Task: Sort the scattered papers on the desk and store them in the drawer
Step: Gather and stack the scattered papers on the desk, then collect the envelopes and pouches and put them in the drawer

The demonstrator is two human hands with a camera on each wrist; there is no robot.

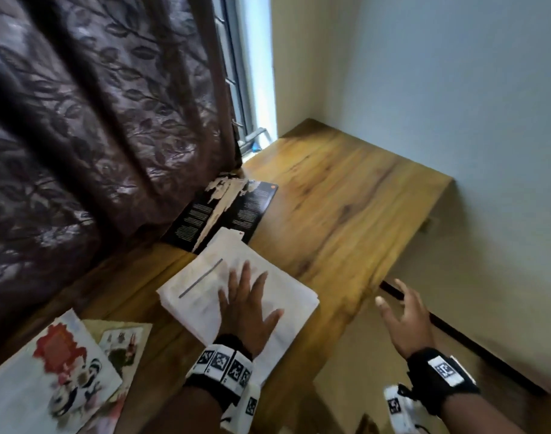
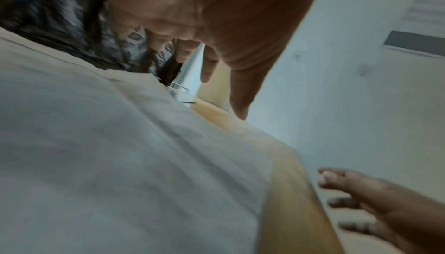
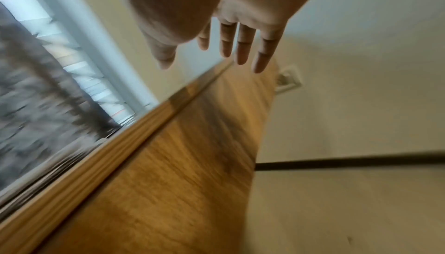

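A stack of white papers (image 1: 199, 286) lies on the wooden desk (image 1: 337, 208), its near corner jutting over the front edge. My left hand (image 1: 250, 303) lies flat on the stack with straight, spread fingers; the left wrist view shows the papers (image 2: 120, 163) just under that hand (image 2: 216, 67). My right hand (image 1: 399, 311) hovers past the desk's right edge, fingers spread and holding nothing; in the right wrist view this hand (image 3: 216, 48) hangs above the desk (image 3: 168, 182). A black booklet (image 1: 227, 211) lies beyond the stack. No drawer is visible.
Colourful picture sheets (image 1: 58, 371) lie at the desk's near left corner. A dark patterned curtain (image 1: 95, 120) hangs over the left side, with a window (image 1: 252, 73) behind it. Pale walls (image 1: 456, 89) close the far corner. A dark strip (image 1: 456, 333) runs along the wall foot below the desk.
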